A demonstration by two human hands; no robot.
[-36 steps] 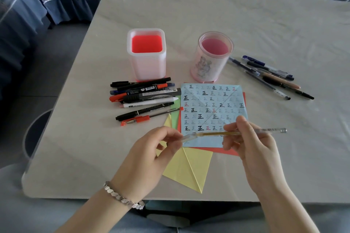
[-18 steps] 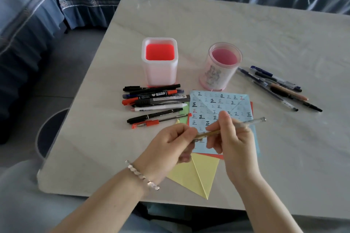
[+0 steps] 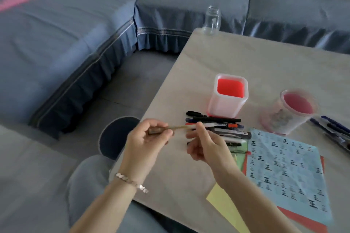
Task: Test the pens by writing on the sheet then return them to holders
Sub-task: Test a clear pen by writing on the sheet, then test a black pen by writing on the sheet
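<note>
Head view: left hand (image 3: 149, 142) grips the dark end of a slim gold pen (image 3: 180, 127), right hand (image 3: 206, 147) pinching its barrel.

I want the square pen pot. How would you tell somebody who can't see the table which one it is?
On the pale table, find the heap of pens near the left edge. The square pen pot stands right behind that heap. It is white with straight sides and a bright red inside, while the round cup to its right is pink.
</note>
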